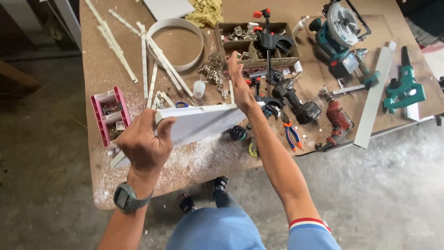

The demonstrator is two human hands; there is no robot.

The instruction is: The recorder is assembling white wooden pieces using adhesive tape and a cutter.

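White board (199, 124), frame centre, held above the workbench (97, 69); long axis runs lower left to upper right, face tilted. Left hand (144, 143) curled shut on its near-left end. Right hand (239, 85), fingers straight, seems pressed vs. far-right edge, no wrap-around grip. Pliers (291, 134) lie just right.

Smooth matt white board (203, 121) w/ dusty raw-wood bench (259, 11), glossy plastic pink organiser (110, 115), metal saw blade guard (344, 18).
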